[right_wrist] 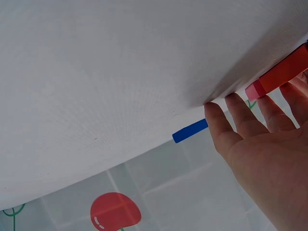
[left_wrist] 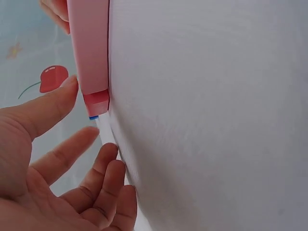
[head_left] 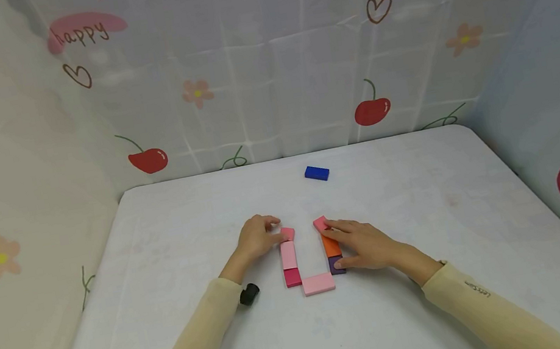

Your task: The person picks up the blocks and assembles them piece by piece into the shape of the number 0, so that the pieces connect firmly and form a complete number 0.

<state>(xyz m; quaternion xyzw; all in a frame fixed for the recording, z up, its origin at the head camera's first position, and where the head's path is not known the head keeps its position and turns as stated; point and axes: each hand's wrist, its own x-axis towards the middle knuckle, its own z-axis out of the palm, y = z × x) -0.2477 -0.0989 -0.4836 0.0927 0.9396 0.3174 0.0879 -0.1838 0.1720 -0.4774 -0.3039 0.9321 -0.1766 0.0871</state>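
Small colored blocks form a U on the table. The left side has a pink block (head_left: 288,233) at its far end, a light pink block (head_left: 288,255) and a crimson block (head_left: 293,278). Across the near side lies another light pink block (head_left: 319,284). On the right are a coral-pink block (head_left: 319,224), an orange block (head_left: 331,247) and a dark purple block (head_left: 336,266). My left hand (head_left: 257,237) has its thumb at the far-left pink block, other fingers loosely bent. My right hand (head_left: 366,243) rests its extended fingers and thumb along the right side's blocks.
A blue block (head_left: 317,173) lies alone near the far edge of the white table (head_left: 403,178). A small black object (head_left: 249,294) is beside the left sleeve. Printed curtains (head_left: 264,47) stand behind and at both sides.
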